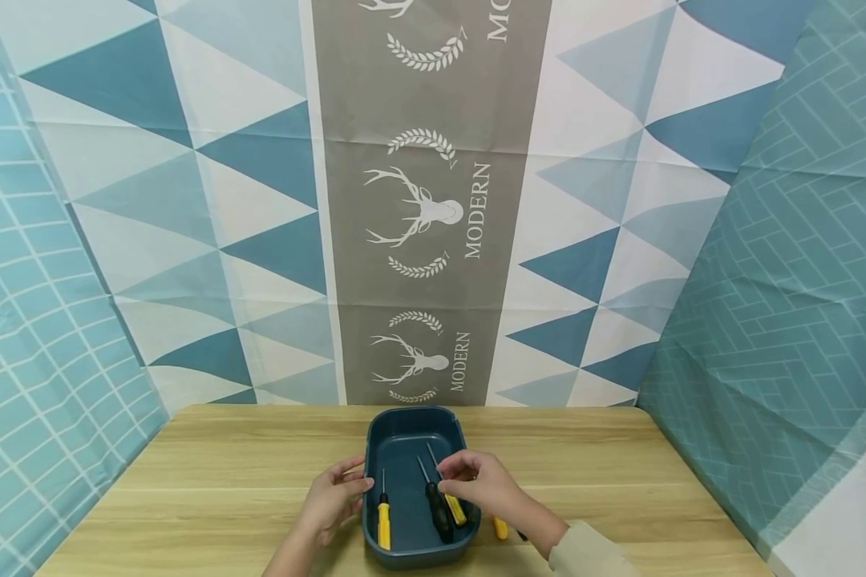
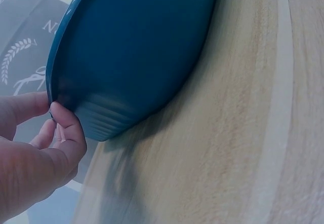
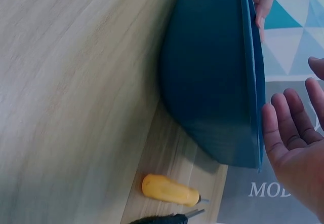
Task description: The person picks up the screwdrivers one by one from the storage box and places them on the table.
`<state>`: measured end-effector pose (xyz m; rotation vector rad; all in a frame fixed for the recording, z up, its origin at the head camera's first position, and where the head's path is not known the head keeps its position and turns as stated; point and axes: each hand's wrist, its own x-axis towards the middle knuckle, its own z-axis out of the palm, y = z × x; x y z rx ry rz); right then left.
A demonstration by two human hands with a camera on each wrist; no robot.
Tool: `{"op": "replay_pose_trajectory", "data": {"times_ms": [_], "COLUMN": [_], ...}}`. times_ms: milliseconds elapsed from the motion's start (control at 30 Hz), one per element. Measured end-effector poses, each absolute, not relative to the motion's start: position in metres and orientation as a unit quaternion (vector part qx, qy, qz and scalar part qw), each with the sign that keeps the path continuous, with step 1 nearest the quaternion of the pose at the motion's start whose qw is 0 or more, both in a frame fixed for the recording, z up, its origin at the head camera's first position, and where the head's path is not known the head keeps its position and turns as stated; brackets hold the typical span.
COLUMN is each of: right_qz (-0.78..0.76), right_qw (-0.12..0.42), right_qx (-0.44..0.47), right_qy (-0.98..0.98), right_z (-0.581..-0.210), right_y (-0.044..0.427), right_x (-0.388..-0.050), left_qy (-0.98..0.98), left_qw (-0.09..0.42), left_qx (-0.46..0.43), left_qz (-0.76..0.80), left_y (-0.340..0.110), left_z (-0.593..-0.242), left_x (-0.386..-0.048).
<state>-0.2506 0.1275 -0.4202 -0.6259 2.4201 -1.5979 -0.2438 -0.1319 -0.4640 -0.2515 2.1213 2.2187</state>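
A dark blue plastic bin [image 1: 407, 489] stands on the table. My left hand [image 1: 332, 501] grips its left rim between thumb and fingers; the left wrist view shows this pinch on the bin's wall [image 2: 131, 46]. Inside lie a yellow-handled screwdriver [image 1: 384, 525] on the left, and on the right a black-handled screwdriver [image 1: 439, 509] beside another yellow one [image 1: 455, 510]. Over the bin's right side hovers my right hand [image 1: 487, 481]. In the right wrist view its fingers are loosely bent, with nothing seen between them.
Right of the bin, a screwdriver with an orange-yellow handle [image 3: 169, 189] lies on the table, and next to it a black-handled one [image 3: 161, 219]. The wooden table [image 1: 260, 457] ends at a wall hung with patterned cloth [image 1: 418, 280].
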Motion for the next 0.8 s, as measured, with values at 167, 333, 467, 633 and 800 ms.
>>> {"op": "replay_pose_trajectory", "data": {"times_ms": [167, 333, 467, 633, 800], "right_qz": [-0.546, -0.544, -0.545, -0.550, -0.544], "right_qw": [0.096, 0.107, 0.110, 0.123, 0.123], "right_qx": [-0.208, -0.208, -0.206, -0.206, -0.213], "right_qy": [0.806, 0.806, 0.805, 0.800, 0.802], "right_z": [-0.420, -0.422, -0.424, -0.427, -0.429], "right_y": [0.120, 0.114, 0.110, 0.105, 0.100], "right_x": [-0.248, -0.247, -0.247, -0.247, -0.247], "left_qy": [0.689, 0.689, 0.689, 0.689, 0.689], "left_qw": [0.031, 0.032, 0.032, 0.030, 0.030], "left_qx": [-0.083, -0.085, -0.086, -0.085, -0.083], "left_qz": [0.720, 0.719, 0.719, 0.719, 0.719], "left_y": [-0.132, -0.131, -0.131, -0.131, -0.131], "left_z": [-0.464, -0.464, -0.465, -0.465, -0.465], "left_x": [-0.244, -0.244, -0.244, -0.244, -0.244]}}
